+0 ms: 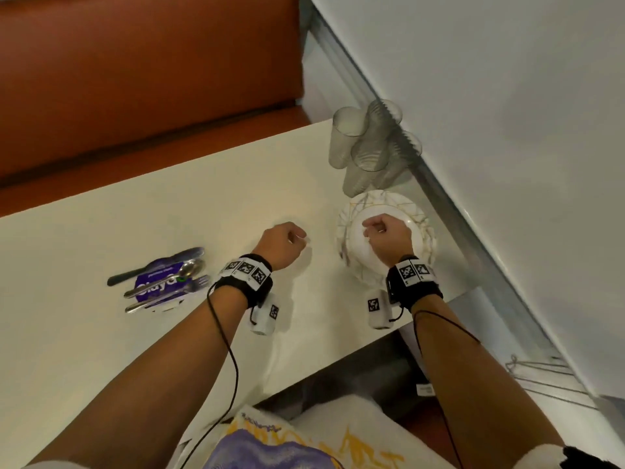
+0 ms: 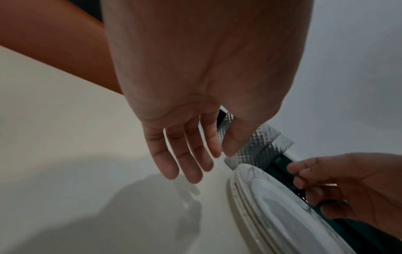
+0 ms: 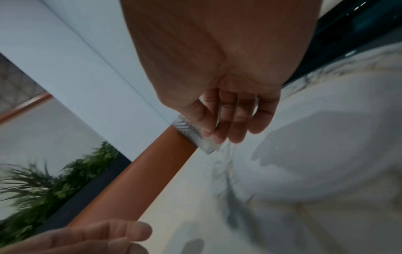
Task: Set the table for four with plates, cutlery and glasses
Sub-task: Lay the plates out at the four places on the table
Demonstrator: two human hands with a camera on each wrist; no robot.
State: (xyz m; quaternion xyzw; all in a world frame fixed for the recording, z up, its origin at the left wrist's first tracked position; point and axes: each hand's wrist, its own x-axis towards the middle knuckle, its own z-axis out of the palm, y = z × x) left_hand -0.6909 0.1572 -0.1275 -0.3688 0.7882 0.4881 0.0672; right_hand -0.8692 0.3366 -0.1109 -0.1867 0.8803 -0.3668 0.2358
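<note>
A stack of white marbled plates (image 1: 421, 238) sits at the table's right edge, seen close up in the left wrist view (image 2: 278, 211) and the right wrist view (image 3: 330, 171). Several clear textured glasses (image 1: 367, 147) cluster just behind it (image 2: 254, 149). A knife, spoon and forks (image 1: 165, 282) lie on a purple packet at the left. My right hand (image 1: 372, 230) hovers over the top plate, fingers loosely hanging and holding nothing (image 3: 228, 132). My left hand (image 1: 299, 236) hangs over bare table just left of the plates, fingers relaxed and empty (image 2: 195, 165).
The white table (image 1: 169, 211) runs left and toward me; its near edge (image 1: 338, 362) cuts diagonally in front of my lap. An orange bench (image 1: 135, 79) stands beyond the far edge. A grey wall and metal rail (image 1: 449, 204) border the right side, close to plates and glasses.
</note>
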